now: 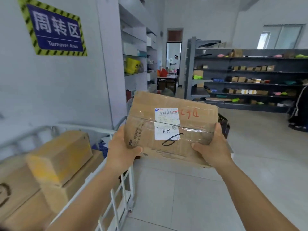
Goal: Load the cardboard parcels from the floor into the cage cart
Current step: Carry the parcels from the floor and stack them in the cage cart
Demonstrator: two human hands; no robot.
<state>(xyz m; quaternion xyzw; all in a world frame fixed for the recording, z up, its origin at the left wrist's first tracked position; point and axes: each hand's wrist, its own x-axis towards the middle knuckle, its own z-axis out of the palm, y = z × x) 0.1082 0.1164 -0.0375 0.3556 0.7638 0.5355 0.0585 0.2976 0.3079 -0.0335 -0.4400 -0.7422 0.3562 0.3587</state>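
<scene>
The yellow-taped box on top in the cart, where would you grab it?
Probably by its two short ends, a hand from each side. The yellow-taped box lies flat atop other boxes in the cart, with its ends clear and its top too broad for one hand.

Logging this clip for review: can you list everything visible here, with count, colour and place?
held parcel: one, brown with white label, centre, gripped at both sides
parcels in cage cart: at least three, brown, one with yellow tape, lower left
cage cart: one, white bars, left
sign: one, blue with yellow-black border, left wall
dark shelving: stocked with small boxes and coloured items, right background
light shelving: along left wall
black crate: one, behind held parcel
left hand: holds parcel's left edge
right hand: holds parcel's right edge
</scene>
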